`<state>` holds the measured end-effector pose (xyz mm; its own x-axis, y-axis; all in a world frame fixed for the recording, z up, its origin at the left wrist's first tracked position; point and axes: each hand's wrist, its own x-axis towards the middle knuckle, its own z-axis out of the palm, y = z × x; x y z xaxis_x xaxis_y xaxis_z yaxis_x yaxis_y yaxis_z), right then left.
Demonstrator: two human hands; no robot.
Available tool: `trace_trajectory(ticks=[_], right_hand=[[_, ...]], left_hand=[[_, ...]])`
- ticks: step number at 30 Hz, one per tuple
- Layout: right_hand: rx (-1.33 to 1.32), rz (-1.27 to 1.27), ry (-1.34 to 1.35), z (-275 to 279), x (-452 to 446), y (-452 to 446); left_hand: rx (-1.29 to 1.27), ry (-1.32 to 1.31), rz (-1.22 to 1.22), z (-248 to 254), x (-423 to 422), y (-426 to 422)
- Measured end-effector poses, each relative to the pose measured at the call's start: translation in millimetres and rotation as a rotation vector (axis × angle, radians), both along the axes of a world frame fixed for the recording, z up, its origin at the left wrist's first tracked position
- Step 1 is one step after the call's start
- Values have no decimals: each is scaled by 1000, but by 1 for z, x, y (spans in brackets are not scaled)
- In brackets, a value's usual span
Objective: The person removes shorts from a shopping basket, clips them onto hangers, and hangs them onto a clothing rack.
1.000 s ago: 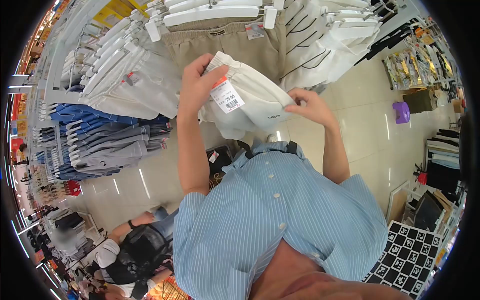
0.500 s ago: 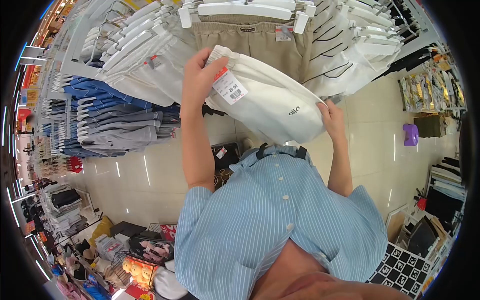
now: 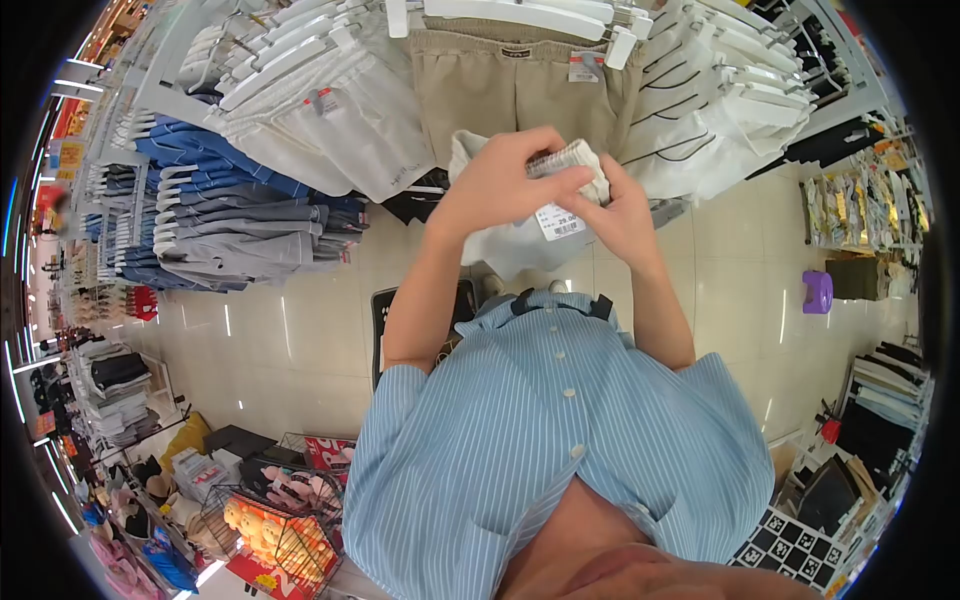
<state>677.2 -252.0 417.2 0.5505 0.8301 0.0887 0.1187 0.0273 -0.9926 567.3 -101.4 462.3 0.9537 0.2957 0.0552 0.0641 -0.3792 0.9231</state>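
Observation:
A pair of white shorts (image 3: pixel 515 250) with a ribbed elastic waistband hangs between my hands, in front of the rack. My left hand (image 3: pixel 497 187) is closed on the waistband from the left, its thumb reaching across toward the other hand. From the right, my right hand (image 3: pixel 625 212) grips the gathered waistband, with the thumb near the left thumb. Below the thumbs dangles a white price tag (image 3: pixel 562 222) reading 29.00. Part of the waistband is hidden behind the fingers. Just beyond, beige shorts (image 3: pixel 520 95) hang from a white hanger (image 3: pixel 510 14).
White shorts (image 3: pixel 345 130) hang at the rack's left, and striped white garments (image 3: pixel 690 130) at its right. Blue and grey clothes (image 3: pixel 230 225) hang farther left. A dark basket (image 3: pixel 382 310) is on the floor near my feet. A purple stool (image 3: pixel 817 292) stands right.
My right hand has moved from the lower edge of the white shorts up to the waistband, beside my left hand. The shorts have folded together, and the printed lettering is out of sight.

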Motion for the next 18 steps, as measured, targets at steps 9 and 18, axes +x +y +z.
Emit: trace_trajectory(ticks=[9,18], right_hand=[[13,91,-290,0,8,-12],[279,-379,120,13,53,-30]], left_hand=[[-264,-14,-3,-127,-21,42],[-313,-47,210,-164,-40,-5]])
